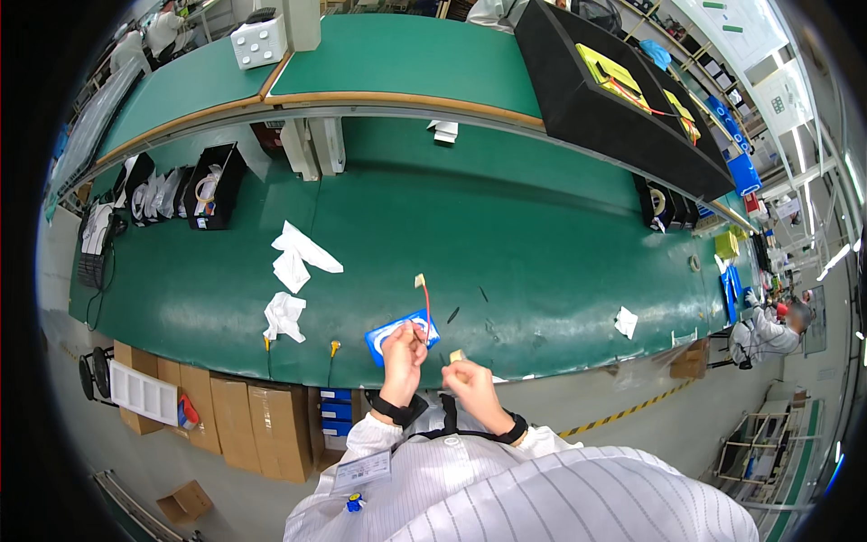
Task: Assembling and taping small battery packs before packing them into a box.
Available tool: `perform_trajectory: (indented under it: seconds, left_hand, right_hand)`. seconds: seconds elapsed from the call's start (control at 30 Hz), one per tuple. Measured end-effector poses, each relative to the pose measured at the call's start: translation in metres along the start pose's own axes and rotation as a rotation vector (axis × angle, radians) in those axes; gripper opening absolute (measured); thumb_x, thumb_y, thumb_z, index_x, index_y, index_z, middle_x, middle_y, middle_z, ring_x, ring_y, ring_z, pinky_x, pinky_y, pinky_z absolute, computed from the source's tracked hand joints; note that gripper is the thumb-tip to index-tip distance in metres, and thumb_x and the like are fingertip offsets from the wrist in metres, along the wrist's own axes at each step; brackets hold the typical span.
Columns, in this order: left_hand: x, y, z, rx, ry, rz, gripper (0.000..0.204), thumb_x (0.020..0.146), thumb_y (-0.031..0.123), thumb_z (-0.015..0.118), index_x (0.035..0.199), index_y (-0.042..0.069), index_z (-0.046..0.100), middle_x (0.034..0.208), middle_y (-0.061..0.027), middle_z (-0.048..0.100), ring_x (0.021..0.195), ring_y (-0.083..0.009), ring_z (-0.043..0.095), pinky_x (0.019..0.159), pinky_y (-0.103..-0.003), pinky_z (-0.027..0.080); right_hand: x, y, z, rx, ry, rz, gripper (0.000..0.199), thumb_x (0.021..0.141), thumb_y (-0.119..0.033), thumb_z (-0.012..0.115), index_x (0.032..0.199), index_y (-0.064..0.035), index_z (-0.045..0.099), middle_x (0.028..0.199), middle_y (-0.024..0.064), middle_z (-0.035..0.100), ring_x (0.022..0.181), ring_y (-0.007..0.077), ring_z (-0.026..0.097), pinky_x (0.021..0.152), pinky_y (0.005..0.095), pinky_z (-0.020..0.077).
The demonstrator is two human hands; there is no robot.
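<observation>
A flat blue pack with white markings (372,341) lies near the front edge of the green bench. My left hand (403,359) is over it, fingers pinched on a red wire (428,307). The wire rises past the fingertips and ends in a small cream connector (420,281). To the right, my right hand (471,385) is closed, with a small cream-yellow piece (456,356) at its fingertips. That piece is too small to name. Both wrists wear black bands.
Crumpled white papers (302,253) lie left on the green bench (506,262). Two yellow-tipped cables (335,347) hang at its front edge. A black bin (215,185) stands back left. On the raised shelf sits a black box (578,99) with yellow packs. Cardboard boxes (275,429) stand below left.
</observation>
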State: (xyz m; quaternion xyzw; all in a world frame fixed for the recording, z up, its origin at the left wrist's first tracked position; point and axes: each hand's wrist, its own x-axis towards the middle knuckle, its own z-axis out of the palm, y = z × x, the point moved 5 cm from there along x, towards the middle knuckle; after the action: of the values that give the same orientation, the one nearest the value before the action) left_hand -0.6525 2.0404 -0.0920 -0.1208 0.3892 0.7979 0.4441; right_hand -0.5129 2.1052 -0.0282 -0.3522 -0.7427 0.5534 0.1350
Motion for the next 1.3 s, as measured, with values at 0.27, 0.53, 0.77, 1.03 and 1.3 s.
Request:
perform_trajectory:
  seconds: [0.27, 0.53, 0.77, 1.03, 1.3]
  left_hand:
    - [-0.007, -0.001, -0.008, 0.153, -0.047, -0.038, 0.024, 0.101, 0.023, 0.058, 0.102, 0.0, 0.062, 0.083, -0.0057, 0.064, 0.061, -0.0092, 0.055, 0.051, -0.023, 0.041]
    - [-0.021, 0.01, 0.003, 0.322, -0.182, 0.105, 0.023, 0.099, 0.009, 0.057, 0.116, -0.006, 0.057, 0.09, -0.0126, 0.066, 0.068, -0.0164, 0.063, 0.06, -0.028, 0.052]
    - [-0.035, 0.012, 0.008, 0.637, -0.284, 0.178, 0.022, 0.087, -0.01, 0.061, 0.108, -0.006, 0.064, 0.097, -0.0116, 0.066, 0.078, -0.0197, 0.068, 0.071, -0.03, 0.056]
    - [-0.039, 0.036, 0.023, 1.3, -0.221, 0.662, 0.026, 0.074, -0.011, 0.071, 0.097, -0.003, 0.062, 0.089, -0.0125, 0.062, 0.074, -0.0224, 0.068, 0.066, -0.03, 0.054]
    - [-0.046, 0.049, 0.01, 1.323, -0.221, 0.767, 0.024, 0.075, -0.007, 0.073, 0.095, -0.002, 0.061, 0.093, -0.0144, 0.06, 0.076, -0.023, 0.068, 0.067, -0.034, 0.054]
  right_hand:
    - [0.049, 0.069, -0.043, -0.522, 0.205, -0.072, 0.022, 0.086, -0.022, 0.071, 0.081, -0.0007, 0.067, 0.074, 0.0165, 0.063, 0.067, 0.0356, 0.063, 0.061, 0.0446, 0.0475]
    - [0.091, 0.114, -0.054, -0.633, 0.231, -0.12, 0.023, 0.086, -0.023, 0.071, 0.096, -0.0028, 0.068, 0.088, 0.0193, 0.066, 0.08, 0.0368, 0.066, 0.069, 0.0462, 0.0499]
    - [0.068, 0.063, -0.069, -0.242, 0.127, -0.076, 0.027, 0.098, -0.009, 0.053, 0.123, -0.0098, 0.062, 0.079, 0.0101, 0.059, 0.067, 0.016, 0.057, 0.061, 0.0321, 0.0456]
    - [0.037, -0.016, -0.054, 0.458, -0.185, 0.032, 0.057, 0.1, -0.008, 0.047, 0.152, -0.0113, 0.023, 0.083, -0.0004, 0.047, 0.067, 0.0081, 0.041, 0.058, 0.0228, 0.0368]
    - [0.029, -0.025, -0.042, 0.531, -0.29, -0.023, 0.057, 0.1, -0.007, 0.048, 0.151, -0.0101, 0.023, 0.084, 0.001, 0.048, 0.069, 0.0078, 0.042, 0.059, 0.022, 0.0365]
